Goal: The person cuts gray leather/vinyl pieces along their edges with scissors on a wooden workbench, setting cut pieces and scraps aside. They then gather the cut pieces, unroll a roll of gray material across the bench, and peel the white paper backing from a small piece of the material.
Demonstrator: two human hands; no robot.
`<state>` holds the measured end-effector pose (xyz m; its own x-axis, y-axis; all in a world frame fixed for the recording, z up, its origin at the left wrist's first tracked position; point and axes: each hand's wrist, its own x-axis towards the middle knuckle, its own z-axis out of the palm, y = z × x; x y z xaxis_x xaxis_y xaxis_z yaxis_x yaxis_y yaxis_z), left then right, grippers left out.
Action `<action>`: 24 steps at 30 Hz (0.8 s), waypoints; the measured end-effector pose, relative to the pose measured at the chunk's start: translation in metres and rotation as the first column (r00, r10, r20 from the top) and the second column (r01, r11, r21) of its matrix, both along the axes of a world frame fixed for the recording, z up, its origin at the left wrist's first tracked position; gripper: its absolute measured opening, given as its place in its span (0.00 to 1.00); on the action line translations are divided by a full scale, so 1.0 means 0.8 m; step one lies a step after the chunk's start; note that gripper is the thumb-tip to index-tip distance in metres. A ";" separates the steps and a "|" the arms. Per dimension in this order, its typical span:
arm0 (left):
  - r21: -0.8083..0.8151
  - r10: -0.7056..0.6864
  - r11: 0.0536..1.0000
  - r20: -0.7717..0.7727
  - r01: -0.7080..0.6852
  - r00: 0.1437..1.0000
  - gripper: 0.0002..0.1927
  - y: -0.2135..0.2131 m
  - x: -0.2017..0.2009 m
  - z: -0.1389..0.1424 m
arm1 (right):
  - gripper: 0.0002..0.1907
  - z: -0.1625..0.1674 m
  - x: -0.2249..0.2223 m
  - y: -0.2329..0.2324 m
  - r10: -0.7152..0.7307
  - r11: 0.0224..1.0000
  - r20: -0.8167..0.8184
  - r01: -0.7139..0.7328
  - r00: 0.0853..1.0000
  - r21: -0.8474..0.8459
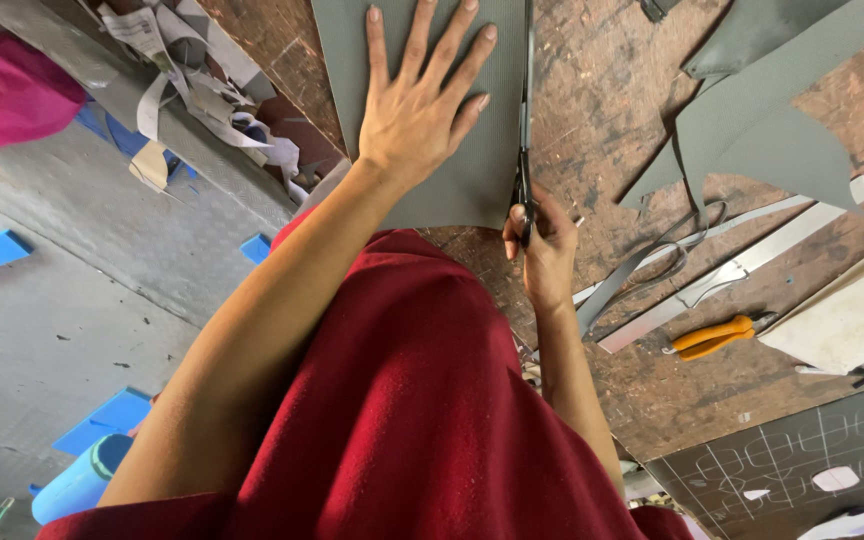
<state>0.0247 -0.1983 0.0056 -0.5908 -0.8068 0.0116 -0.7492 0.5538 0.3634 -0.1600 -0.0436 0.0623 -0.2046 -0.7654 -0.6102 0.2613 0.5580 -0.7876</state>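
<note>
- Left hand (420,100) flat, fingers spread, pressing down on grey sheet (477,150) lying on worn wooden table (602,100).
- Right hand (542,245) closed around handles of scissors (525,130), blades running up along right edge of sheet.
- Sheet at top centre, near table edge, just above red garment (402,400).
- Grey offcuts (772,140) on table to the right, well apart from sheet.
- Thin grey strips (652,265) and metal ruler (722,275) right of scissor hand.
- Orange-handled tool (714,337) beside pale board (852,315).
- Scrap pile (202,90) top left; pink bag (2,85) on grey floor (52,300).
</note>
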 end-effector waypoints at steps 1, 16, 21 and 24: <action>0.000 0.000 1.000 -0.002 0.000 1.000 0.31 0.001 0.000 -0.001 | 0.22 -0.001 -0.001 0.001 -0.007 1.000 -0.005 0.007 1.000 -0.014; 0.318 -0.353 0.692 -0.635 0.648 0.688 0.26 0.050 -0.050 0.304 | 0.18 0.006 -0.074 0.148 -0.008 0.993 -0.761 0.093 0.648 0.069; 0.190 -0.390 0.346 -0.862 0.919 0.325 0.28 0.128 0.012 0.324 | 0.20 -0.003 -0.071 0.177 0.213 0.976 -0.954 -0.086 0.211 0.199; 0.209 -0.413 0.290 -0.853 0.934 0.319 0.29 0.144 0.038 0.329 | 0.24 0.005 -0.067 0.177 0.307 0.950 -0.952 -0.063 -0.020 0.307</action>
<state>0.0554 -0.0828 0.2685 -0.9401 -0.0002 0.3408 0.3366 0.1564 0.9286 -0.2136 0.0978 0.0667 -0.5568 -0.8297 -0.0405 -0.8261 0.5581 -0.0774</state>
